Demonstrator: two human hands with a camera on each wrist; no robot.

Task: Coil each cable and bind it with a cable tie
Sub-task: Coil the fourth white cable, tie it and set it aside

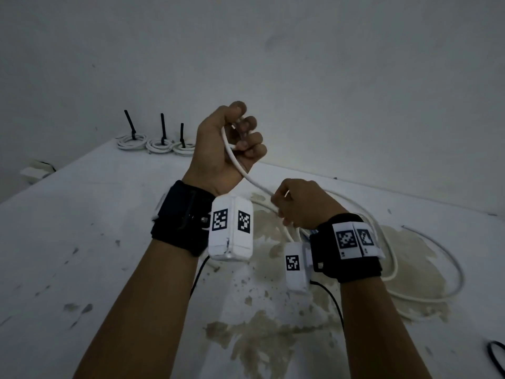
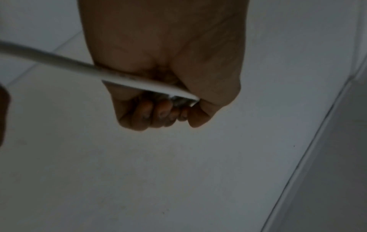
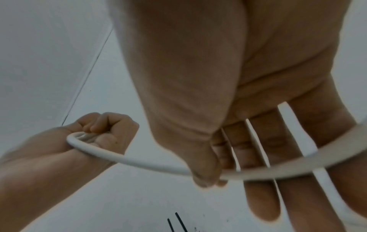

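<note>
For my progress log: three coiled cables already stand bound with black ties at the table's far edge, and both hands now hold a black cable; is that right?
Not quite: the cable in the left hand and right hand is white, as the head view shows. The three bound coils are as you say.

Three tied coils [image 1: 159, 144] (perhaps one loose cable [image 1: 426, 295])

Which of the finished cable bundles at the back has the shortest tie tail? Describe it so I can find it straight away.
Go to the far left corner of the white table, where three coiled white cables sit in a row against the wall. Take the rightmost coil, nearest the raised left hand. Its upright black tie tail is shorter than its neighbours'.
</note>
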